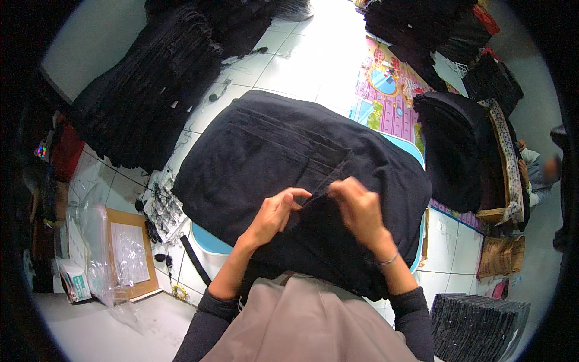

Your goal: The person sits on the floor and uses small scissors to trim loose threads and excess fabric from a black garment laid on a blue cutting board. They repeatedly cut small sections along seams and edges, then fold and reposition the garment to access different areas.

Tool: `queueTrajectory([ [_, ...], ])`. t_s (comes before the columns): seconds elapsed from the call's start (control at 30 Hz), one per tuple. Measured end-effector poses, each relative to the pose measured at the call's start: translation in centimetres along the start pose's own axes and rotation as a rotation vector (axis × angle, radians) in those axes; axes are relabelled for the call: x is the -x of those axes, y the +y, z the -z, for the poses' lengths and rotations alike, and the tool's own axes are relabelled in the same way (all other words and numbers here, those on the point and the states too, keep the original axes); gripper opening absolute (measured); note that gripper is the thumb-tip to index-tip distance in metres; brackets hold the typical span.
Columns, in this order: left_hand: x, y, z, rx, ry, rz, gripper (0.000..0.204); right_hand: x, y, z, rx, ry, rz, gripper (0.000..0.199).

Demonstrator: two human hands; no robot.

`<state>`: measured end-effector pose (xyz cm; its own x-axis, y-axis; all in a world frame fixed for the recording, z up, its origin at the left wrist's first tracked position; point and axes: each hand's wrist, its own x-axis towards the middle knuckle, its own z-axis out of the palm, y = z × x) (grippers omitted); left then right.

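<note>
A stack of black fabric pieces lies on a low blue-edged table in front of me. My left hand pinches the edge of the top black piece near the stack's middle. My right hand, a thin bracelet on its wrist, grips the same edge just to the right. The two hands are a few centimetres apart, fingers closed on the cloth. Several overlapping layers fan out toward the upper left of the stack.
Tall piles of black fabric stand at upper left, top right and right. A colourful play mat covers white floor tiles. Black straps, a cardboard sheet and plastic bags lie left. Another dark stack sits lower right.
</note>
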<state>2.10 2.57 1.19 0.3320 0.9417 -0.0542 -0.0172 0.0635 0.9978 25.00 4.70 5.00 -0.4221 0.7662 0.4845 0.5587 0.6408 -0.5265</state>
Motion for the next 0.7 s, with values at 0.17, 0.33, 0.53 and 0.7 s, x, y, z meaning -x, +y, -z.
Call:
queueTrajectory([
  [0.17,-1.7,0.2,-1.3,-0.343,0.133,-0.068,0.036,0.0,3.1,2.0,0.17,0.071,-0.265,0.016],
  [0.33,-2.7,0.3,-3.0,-0.693,0.202,-0.417,0.035,1.9,2.2,1.7,0.022,0.13,-0.371,0.008],
  [0.53,-3.9,0.0,-4.2,-0.765,-0.028,-0.598,0.02,2.5,1.4,0.2,-0.345,0.095,-0.521,0.031],
  [0.7,-5.7,-0.5,-3.9,-0.818,-0.117,-0.572,0.011,3.2,2.3,-0.4,-0.383,0.125,-0.544,0.043],
])
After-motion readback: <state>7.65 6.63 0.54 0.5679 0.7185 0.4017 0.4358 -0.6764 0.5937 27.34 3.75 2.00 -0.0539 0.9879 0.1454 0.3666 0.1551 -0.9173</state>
